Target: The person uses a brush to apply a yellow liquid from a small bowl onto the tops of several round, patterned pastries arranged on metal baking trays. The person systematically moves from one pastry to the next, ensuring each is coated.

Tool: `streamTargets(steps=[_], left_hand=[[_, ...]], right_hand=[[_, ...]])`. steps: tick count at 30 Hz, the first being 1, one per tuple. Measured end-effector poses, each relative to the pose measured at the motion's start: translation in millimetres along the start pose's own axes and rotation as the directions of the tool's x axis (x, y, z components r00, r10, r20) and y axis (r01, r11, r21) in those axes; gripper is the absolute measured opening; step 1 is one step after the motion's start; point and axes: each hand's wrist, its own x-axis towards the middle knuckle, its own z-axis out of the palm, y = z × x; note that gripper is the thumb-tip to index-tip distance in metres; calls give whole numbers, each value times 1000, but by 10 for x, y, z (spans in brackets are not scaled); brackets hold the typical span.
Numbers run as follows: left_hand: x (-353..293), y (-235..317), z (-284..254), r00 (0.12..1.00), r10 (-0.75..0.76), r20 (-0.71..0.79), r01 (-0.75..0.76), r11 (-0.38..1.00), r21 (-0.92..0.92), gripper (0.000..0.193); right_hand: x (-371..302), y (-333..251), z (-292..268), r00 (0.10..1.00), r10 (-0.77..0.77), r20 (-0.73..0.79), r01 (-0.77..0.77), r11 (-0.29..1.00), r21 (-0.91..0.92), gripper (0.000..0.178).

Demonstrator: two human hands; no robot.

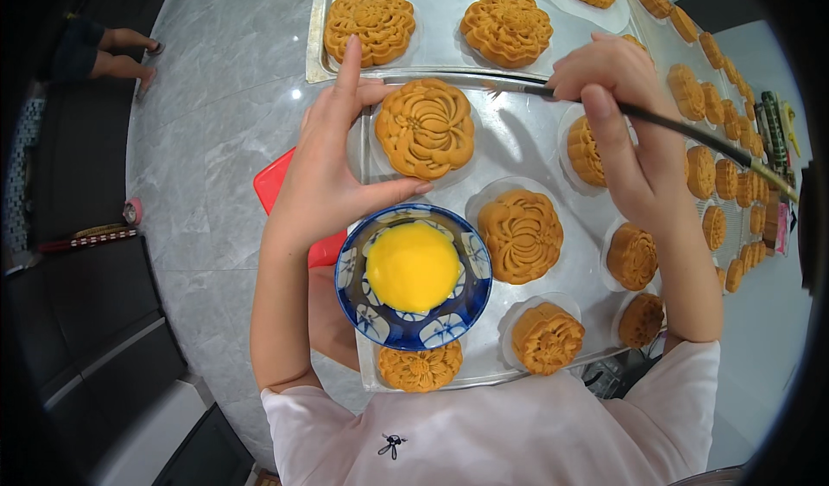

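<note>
My left hand (pixel 332 145) spans the left side of a round golden-brown mooncake (pixel 426 129), thumb at its lower edge and another finger at its upper left, index finger stretched away. Whether this mooncake is lifted off its paper I cannot tell. In my right hand (pixel 626 110) is a slim brush (pixel 682 128) with a dark handle, its bristles pointing left above the tray, apart from the mooncake. Below my left hand, a blue-and-white patterned bowl (pixel 352 313) holds smooth yellow liquid (pixel 413 266), which looks like egg yolk.
More mooncakes (pixel 521 236) sit on papers across the metal tray (pixel 518 154). Another tray (pixel 436 28) with large mooncakes lies beyond it. Many smaller mooncakes (pixel 701 171) fill a rack at right. A red object (pixel 275 179) shows beneath my left forearm. Another person's legs (pixel 121 54) are at far left.
</note>
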Motion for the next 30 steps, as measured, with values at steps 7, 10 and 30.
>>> streamTargets(steps=[7, 10, 30], left_hand=[[3, 37, -4, 1000, 7, 2, -7, 999, 39, 139], [54, 139, -42, 999, 32, 34, -37, 986, 161, 139], [217, 437, -258, 987, -68, 144, -2, 900, 437, 126]], right_hand=[[-228, -318, -112, 970, -78, 229, 11, 960, 280, 25], [-442, -242, -346, 995, 68, 67, -80, 975, 209, 28], [-2351, -60, -1012, 720, 620, -313, -370, 723, 583, 31]])
